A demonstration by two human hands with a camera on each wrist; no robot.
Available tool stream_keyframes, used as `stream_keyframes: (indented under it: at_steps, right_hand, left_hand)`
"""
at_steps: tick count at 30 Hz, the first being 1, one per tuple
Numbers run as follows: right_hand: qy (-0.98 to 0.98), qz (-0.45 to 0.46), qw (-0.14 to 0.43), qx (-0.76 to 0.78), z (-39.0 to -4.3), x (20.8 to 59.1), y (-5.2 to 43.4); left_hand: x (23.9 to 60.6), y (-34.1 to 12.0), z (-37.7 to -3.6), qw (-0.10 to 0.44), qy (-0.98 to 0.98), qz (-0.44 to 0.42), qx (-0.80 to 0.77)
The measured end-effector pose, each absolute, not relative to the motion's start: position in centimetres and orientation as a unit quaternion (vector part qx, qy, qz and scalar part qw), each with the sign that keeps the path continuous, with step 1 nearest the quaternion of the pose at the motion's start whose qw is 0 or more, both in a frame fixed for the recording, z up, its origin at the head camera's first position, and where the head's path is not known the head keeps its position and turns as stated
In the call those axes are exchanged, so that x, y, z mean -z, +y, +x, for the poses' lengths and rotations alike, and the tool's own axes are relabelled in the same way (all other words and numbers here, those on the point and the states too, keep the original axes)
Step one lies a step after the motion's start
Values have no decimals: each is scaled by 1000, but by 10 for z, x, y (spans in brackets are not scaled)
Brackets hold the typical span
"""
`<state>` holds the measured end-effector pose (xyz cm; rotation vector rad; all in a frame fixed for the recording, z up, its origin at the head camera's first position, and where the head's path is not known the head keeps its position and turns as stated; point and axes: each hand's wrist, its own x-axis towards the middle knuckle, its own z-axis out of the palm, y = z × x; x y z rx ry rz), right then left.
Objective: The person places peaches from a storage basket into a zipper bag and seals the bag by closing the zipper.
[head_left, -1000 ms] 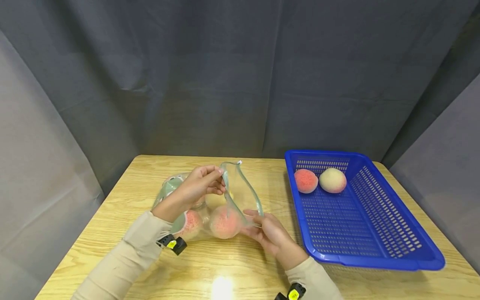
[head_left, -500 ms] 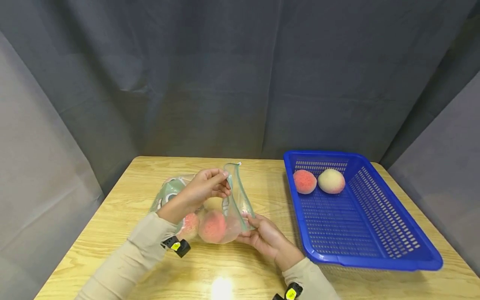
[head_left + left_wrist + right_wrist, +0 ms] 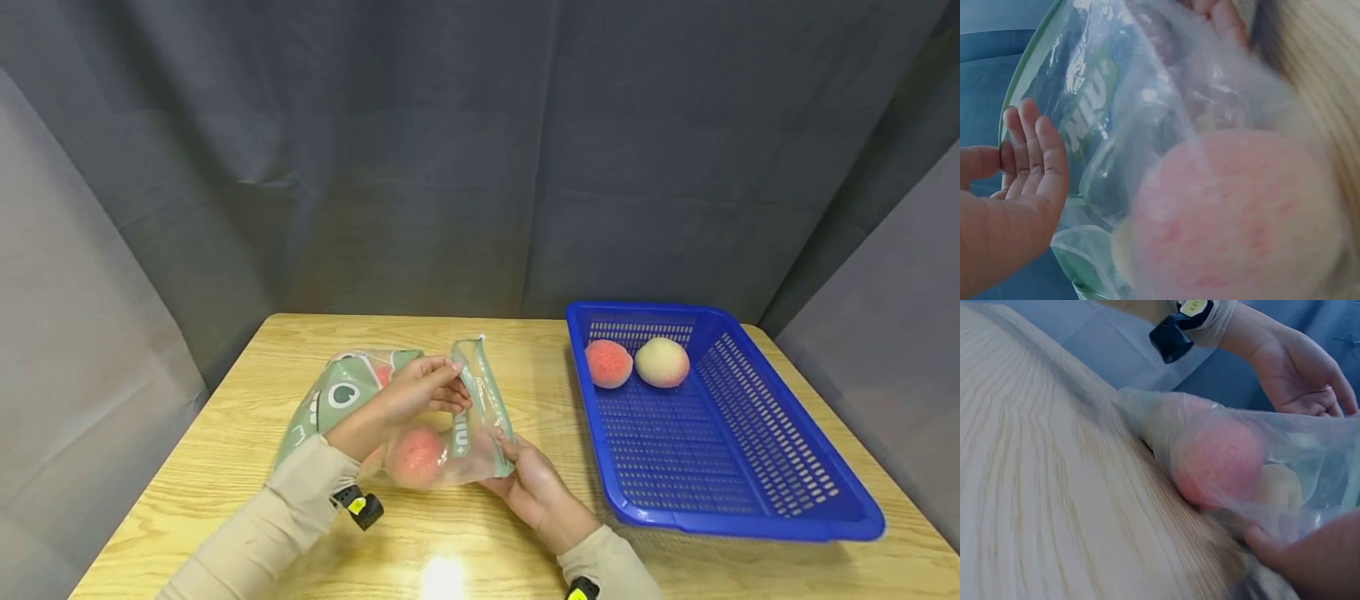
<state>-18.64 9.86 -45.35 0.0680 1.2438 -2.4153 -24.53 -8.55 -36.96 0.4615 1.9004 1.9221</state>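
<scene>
A clear zip bag (image 3: 438, 475) with a green printed face lies on its side, its mouth toward the right. Inside it are several peaches, one pink peach (image 3: 416, 457) near the front; in the left wrist view that peach (image 3: 1241, 212) looms large through the plastic. My left hand (image 3: 420, 390) pinches the upper part of the bag's mouth between thumb and fingers. At the lower corner of the mouth, my right hand (image 3: 528, 487) grips the rim with its thumb on top. The right wrist view shows the left hand (image 3: 1300, 372) behind the bag.
To the right stands a blue plastic basket (image 3: 705, 527) holding a pink peach (image 3: 609, 364) and a pale peach (image 3: 662, 362). Everything rests on a wooden table (image 3: 225, 417). A dark curtain (image 3: 420, 167) hangs behind the table.
The bag's mouth has narrowed from a wide gap to nearly flat, and its printed front has turned into view. The left hand has moved slightly right and down; the right hand slightly left and down.
</scene>
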Motion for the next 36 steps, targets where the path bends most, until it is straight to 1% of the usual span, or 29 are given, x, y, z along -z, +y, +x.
stream_keyframes:
  at_steps: [3,10,13,19,24,26,29,32,36]
  right_hand:
    - [467,56,177,864,-187,457,104]
    - [485,102,142,857,-183,464,112]
    - [481,120,130,858,-182,464,114]
    - [482,128,131,857,-184,462,117]
    - [471,136,129,862,-184,463,118]
    - [464,128,133,866,-184,464,118]
    - [462,118,142,868,-183,464,119]
    - [472,108,145,863,-182,463,120]
    - [493,106,141,852,-181,462,122]
  left_hand:
    - [377,-83,-245,201,684,157,-683]
    - [397,-81,-246,179,719,105,-664]
    - [401,-81,-246,179,721,102,-662]
    - [403,-80,-244,191,741,96,-637]
    - [402,-81,-243,170,782,61,-596]
    - [402,-83,-242,153,800,47,-579]
    - [403,-88,-243,143,810,35,-568]
    - [404,-92,-244,141,815,49,-560]
    - [402,-93,-246,154,795,66,-583]
